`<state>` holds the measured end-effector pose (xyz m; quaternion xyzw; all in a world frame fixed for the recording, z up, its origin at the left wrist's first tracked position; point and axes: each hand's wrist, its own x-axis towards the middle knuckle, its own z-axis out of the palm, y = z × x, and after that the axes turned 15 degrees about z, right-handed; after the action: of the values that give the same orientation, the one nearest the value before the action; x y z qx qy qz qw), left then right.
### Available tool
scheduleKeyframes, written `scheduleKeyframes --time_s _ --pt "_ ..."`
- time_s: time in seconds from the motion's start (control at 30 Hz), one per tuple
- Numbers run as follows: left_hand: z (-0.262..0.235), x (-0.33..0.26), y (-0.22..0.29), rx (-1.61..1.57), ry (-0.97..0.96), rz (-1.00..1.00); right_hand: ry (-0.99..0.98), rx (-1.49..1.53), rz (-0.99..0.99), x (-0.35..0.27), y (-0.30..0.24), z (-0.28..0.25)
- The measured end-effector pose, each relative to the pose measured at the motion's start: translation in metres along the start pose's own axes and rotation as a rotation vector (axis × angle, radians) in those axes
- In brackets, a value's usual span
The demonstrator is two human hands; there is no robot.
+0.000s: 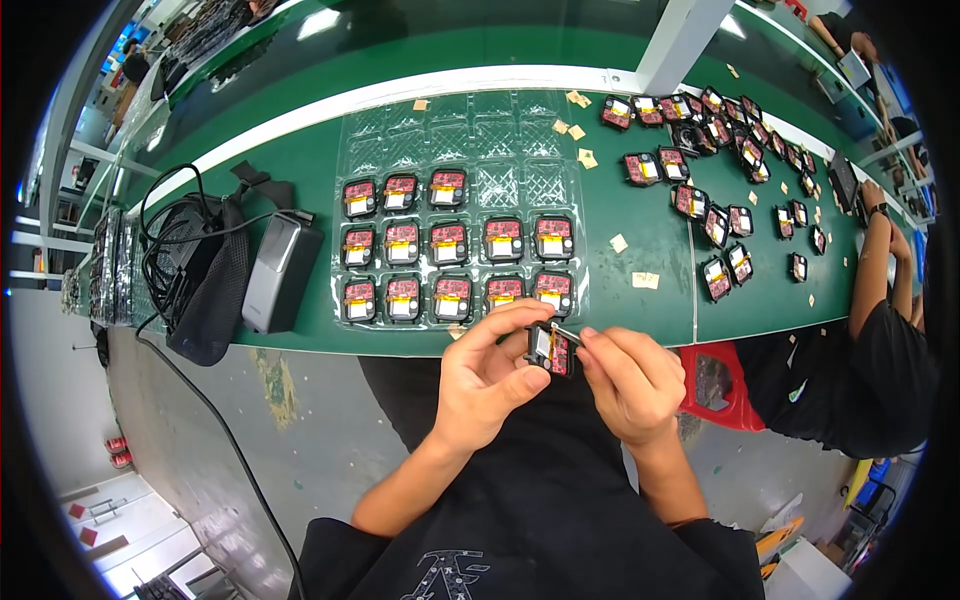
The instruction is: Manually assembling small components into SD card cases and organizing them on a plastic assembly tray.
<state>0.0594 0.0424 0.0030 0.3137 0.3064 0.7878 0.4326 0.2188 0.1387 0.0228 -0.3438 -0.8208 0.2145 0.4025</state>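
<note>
Probably tool-work step — left hand [487, 382] grips red-black module [550, 351], right hand [632, 384] pinches slim tool [566, 333] over it — next move likely needs steady grip.

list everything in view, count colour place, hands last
held module: one, black-red, in left hand
thin tool: one, greyish, in right hand
tray modules: thirteen, black-red, in tray
loose modules: many, black-red, table's right side
tray: one, clear, on table
table: one, green, ahead
small scraps: several, tan, on table
box: one, grey, left of tray
pouch: one, black, left
cable: count unclear, black, left
seat: one, red, right
co-workers: several, black clothes, mainly right
left hand, right hand: one each, bare, lower centre
</note>
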Motion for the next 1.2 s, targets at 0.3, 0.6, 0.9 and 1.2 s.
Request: scheduleKeyframes --time_s 0.3,0.6,0.9,1.2 --pt "0.0021 0.0001 0.0034 0.076 0.079 -0.056 -0.101 0.151 0.180 -0.0016 -0.0017 -0.0023" --pt "-0.0016 -0.0018 0.0000 0.037 0.019 0.009 -0.090 0.084 0.120 -0.0046 -0.0015 0.0034" --pt "-0.0007 -0.0004 0.0006 -0.019 0.061 -0.058 -0.066 0.025 0.094 -0.0014 -0.0034 0.0028" --pt "0.0011 0.0001 0.0055 0.050 0.048 -0.038 -0.065 -0.038 0.042 0.0004 -0.0052 0.0026"
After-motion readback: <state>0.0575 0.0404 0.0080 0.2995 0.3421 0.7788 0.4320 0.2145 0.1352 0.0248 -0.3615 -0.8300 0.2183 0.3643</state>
